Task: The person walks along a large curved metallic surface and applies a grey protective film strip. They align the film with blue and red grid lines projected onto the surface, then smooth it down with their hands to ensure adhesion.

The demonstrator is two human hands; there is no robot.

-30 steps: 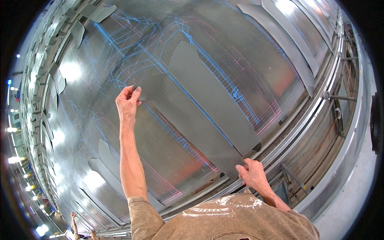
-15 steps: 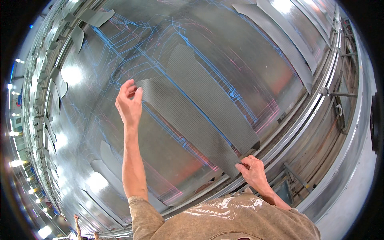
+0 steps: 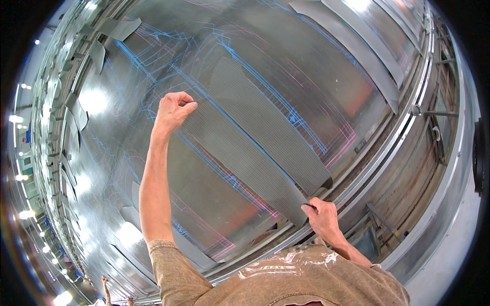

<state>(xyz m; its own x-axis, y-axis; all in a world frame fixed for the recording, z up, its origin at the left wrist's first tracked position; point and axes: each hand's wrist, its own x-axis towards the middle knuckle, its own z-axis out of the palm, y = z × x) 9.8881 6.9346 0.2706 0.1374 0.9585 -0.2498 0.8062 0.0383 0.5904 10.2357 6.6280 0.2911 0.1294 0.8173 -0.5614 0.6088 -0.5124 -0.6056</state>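
Note:
A long grey strip of ribbed sheet material (image 3: 245, 163) runs diagonally over a shiny metal table (image 3: 204, 188) drawn with blue and pink lines. My left hand (image 3: 172, 115) pinches the strip's far end, thumb and forefinger closed on its corner. At the near end, by the table's edge, my right hand (image 3: 323, 218) has the strip's tip between thumb and fingers. Just right of it lies a second, similar grey strip (image 3: 270, 117), which neither hand holds. A blue line shows in the narrow gap between the two.
More grey pieces lie at the far right, such as a long curved sheet (image 3: 352, 51), and at the left, such as a short sheet (image 3: 120, 29). A metal rail (image 3: 380, 153) borders the table. Beyond it is a framed recess (image 3: 408, 188). Another person's raised hand (image 3: 104, 280) shows at lower left.
My left hand has shifted a little away and to the right, taking the strip's far end closer to the blue line. My right hand stays at the near end.

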